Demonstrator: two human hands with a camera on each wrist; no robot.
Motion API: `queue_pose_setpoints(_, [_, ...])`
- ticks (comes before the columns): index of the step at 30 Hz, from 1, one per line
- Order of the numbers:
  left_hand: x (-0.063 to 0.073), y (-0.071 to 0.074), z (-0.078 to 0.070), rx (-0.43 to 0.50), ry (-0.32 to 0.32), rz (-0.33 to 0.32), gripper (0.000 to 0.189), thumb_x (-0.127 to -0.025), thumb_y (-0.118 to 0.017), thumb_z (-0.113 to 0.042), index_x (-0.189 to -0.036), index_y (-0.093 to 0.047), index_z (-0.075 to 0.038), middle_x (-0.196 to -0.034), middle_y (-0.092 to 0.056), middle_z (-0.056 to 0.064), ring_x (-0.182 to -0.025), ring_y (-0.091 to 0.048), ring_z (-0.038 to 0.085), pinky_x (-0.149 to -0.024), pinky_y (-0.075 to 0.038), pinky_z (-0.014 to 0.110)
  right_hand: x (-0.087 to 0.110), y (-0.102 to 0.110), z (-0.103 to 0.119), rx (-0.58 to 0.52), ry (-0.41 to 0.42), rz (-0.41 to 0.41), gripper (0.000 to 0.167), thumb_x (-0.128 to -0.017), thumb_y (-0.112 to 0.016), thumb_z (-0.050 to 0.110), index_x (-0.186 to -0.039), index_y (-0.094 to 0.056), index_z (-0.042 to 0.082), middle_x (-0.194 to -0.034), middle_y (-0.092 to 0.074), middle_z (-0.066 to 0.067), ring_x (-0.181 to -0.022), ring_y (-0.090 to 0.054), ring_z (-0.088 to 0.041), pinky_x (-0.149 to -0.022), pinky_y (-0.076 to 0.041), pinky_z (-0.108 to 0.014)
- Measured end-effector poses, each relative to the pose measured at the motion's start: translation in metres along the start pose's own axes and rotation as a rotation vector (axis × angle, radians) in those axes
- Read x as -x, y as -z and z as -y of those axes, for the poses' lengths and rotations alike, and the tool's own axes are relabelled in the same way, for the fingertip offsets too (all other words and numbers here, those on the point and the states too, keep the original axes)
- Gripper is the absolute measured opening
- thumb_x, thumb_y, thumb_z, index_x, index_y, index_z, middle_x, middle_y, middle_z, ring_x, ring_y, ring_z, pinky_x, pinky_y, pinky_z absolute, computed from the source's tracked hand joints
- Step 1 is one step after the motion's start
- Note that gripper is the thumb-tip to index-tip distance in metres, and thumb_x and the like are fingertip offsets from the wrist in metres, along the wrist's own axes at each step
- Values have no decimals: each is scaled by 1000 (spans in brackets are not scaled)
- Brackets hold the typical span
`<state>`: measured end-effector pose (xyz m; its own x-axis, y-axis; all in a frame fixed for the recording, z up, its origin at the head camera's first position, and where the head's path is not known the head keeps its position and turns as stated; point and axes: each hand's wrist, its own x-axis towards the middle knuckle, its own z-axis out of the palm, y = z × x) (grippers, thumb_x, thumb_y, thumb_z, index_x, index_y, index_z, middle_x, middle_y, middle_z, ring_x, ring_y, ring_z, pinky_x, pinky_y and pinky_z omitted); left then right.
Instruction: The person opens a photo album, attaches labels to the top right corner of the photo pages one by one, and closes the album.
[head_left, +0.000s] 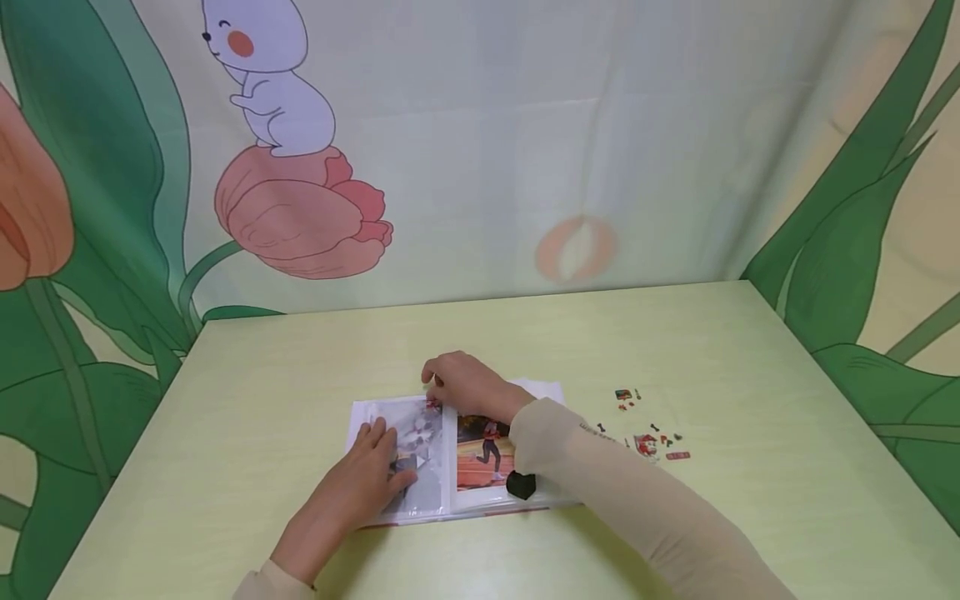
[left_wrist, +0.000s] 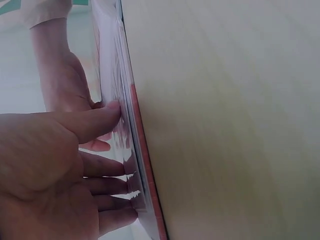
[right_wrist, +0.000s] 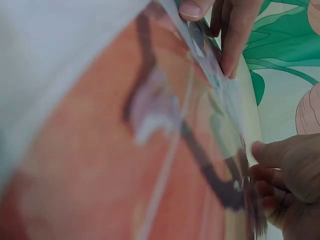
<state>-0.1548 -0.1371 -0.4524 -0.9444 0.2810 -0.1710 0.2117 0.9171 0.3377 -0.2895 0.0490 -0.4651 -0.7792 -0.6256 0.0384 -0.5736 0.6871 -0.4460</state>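
Note:
An open photo album (head_left: 450,502) with clear plastic pockets lies on the table. My left hand (head_left: 365,475) rests spread on its left page, over a greyish picture (head_left: 429,492); in the left wrist view, the fingertips (left_wrist: 131,216) touch the page. Reaching across the right page, my right hand (head_left: 468,385) has its fingers bent down at the top of the left page, near the fold. A small red sticker (head_left: 433,403) shows by those fingertips. Whether they pinch it is hidden. On the right page is a picture of a runner (head_left: 487,454), partly covered by my right forearm.
Right of the album lie several small loose-looking stickers, among them a red-and-white character (head_left: 646,446) and a red strip (head_left: 678,456). A black wrist camera (head_left: 521,485) hangs over the right page. Behind the pale table (head_left: 300,358) hangs a printed curtain (head_left: 480,167).

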Motion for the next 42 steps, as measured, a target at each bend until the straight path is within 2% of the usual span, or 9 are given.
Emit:
queue_pose_setpoints(4, [-2, -1, 0, -5, 7, 23, 71, -99, -71, -30, -147, -44, 15, -159, -30, 37, -149, -24, 53, -115, -33, 62, 12, 2, -5, 49, 57, -40, 22, -107, -58, 13, -120, -75, 7, -115, -73, -6, -105, -68, -18, -95, -54, -31])
queue_pose_setpoints(7, [-3, 0, 1, -17, 4, 25, 72, -99, -72, -31, -147, -44, 14, -158, -31, 36, -148, -25, 53, -115, -34, 62, 27, 6, 1, 131, 99, -18, 25, -107, -56, 13, -123, -75, 9, -119, -73, -5, -113, -67, -20, -98, -53, -37])
queue_pose_setpoints(14, [-3, 3, 1, -20, -9, 18, 70, -97, -73, -30, -144, -47, 14, -156, -33, 38, -147, -28, 53, -114, -35, 62, 56, -3, 20, 509, 149, 118, 41, -111, -47, 26, -150, -57, 18, -152, -54, 1, -141, -49, -19, -105, -44, -44])
queue_pose_setpoints(17, [-4, 4, -1, -23, -7, 28, 69, -97, -74, -29, -143, -48, 14, -156, -34, 38, -147, -29, 53, -114, -36, 62, 59, -9, 20, 604, 132, 156, 48, -112, -42, 31, -158, -44, 18, -162, -42, 2, -148, -39, -20, -112, -39, -48])
queue_pose_setpoints(23, [-5, 6, -4, -57, -5, 31, 68, -96, -75, -30, -141, -50, 14, -154, -36, 39, -145, -31, 54, -112, -38, 62, 52, -13, 18, 582, 55, 212, 57, -112, -34, 43, -165, -29, 23, -169, -27, 3, -155, -25, -21, -118, -28, -63])
queue_pose_setpoints(29, [-7, 9, -5, -81, -6, 43, 67, -96, -75, -30, -139, -51, 15, -153, -37, 39, -144, -32, 55, -111, -39, 63, 42, -13, 20, 578, 15, 225, 61, -111, -32, 51, -165, -27, 23, -170, -25, 5, -156, -22, -22, -120, -24, -61])
queue_pose_setpoints(33, [-6, 10, -6, -107, -33, 8, 59, -94, -78, -30, -129, -58, 13, -146, -45, 38, -137, -44, 51, -106, -46, 59, 42, -12, 19, 520, -4, 214, 60, -112, -32, 49, -165, -29, 21, -170, -26, 3, -157, -20, -22, -121, -23, -60])
queue_pose_setpoints(39, [-9, 10, -5, -115, -69, -44, 45, -87, -85, -30, -103, -64, 7, -127, -56, 28, -121, -52, 40, -98, -52, 51, 56, -7, 15, 502, 28, 169, 52, -112, -37, 37, -161, -38, 20, -166, -34, 2, -154, -27, -20, -119, -29, -58])
queue_pose_setpoints(42, [-12, 11, -3, -86, -47, -16, 47, -86, -86, -28, -105, -64, 9, -138, -50, 34, -131, -49, 44, -102, -50, 52, 63, -7, 19, 506, 69, 190, 52, -112, -38, 39, -161, -39, 21, -166, -35, 3, -154, -28, -20, -118, -29, -61])
